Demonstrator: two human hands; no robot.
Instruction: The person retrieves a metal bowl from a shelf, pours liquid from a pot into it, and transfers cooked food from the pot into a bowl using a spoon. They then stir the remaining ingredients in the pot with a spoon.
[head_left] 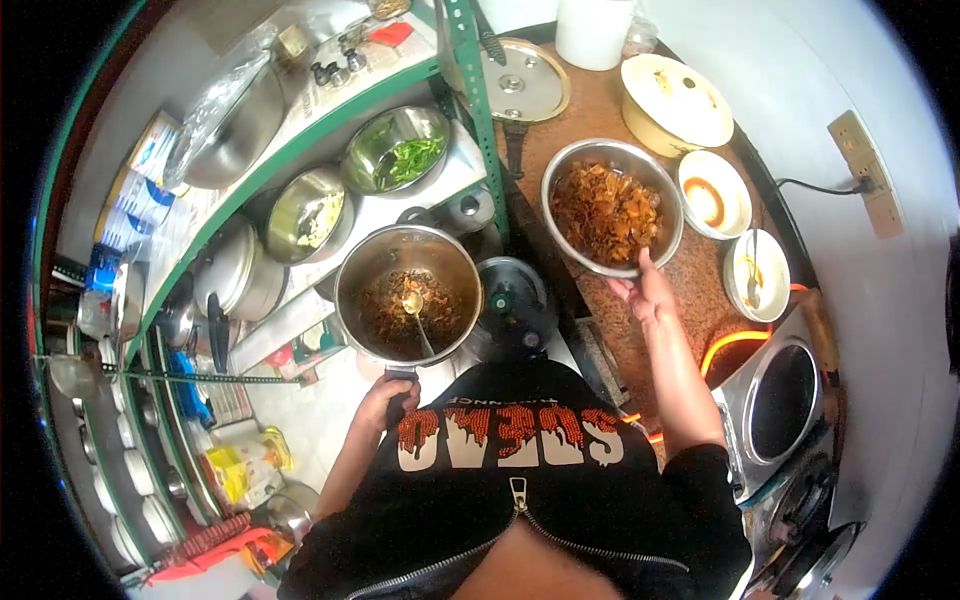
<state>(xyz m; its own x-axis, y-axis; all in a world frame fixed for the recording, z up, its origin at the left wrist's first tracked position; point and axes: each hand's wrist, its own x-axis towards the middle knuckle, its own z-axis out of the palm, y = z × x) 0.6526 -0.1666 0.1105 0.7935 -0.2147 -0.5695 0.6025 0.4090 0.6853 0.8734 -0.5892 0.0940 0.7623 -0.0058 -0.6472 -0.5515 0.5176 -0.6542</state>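
Note:
My left hand [383, 403] is closed around the black handle of a deep steel pot [355, 318]. Dark brown food bits cling to the pot's bottom, and a metal spoon [421, 325] leans inside it. With my right hand [649, 293] I grip the near rim of a steel bowl [556, 240], fingers beneath it and thumb at the edge. Brown, saucy chopped food [610, 210] fills the bowl, which is over the brown counter; whether it rests there I cannot tell.
White bowls with sauce remains [738, 205] [765, 300] stand right of the steel bowl, near a lidded cream pot [680, 100]. A pot lid [525, 85] lies at the back. Shelves on the left hold bowls of greens [410, 160] and pale chopped food [318, 222]. A stove [780, 400] sits at right.

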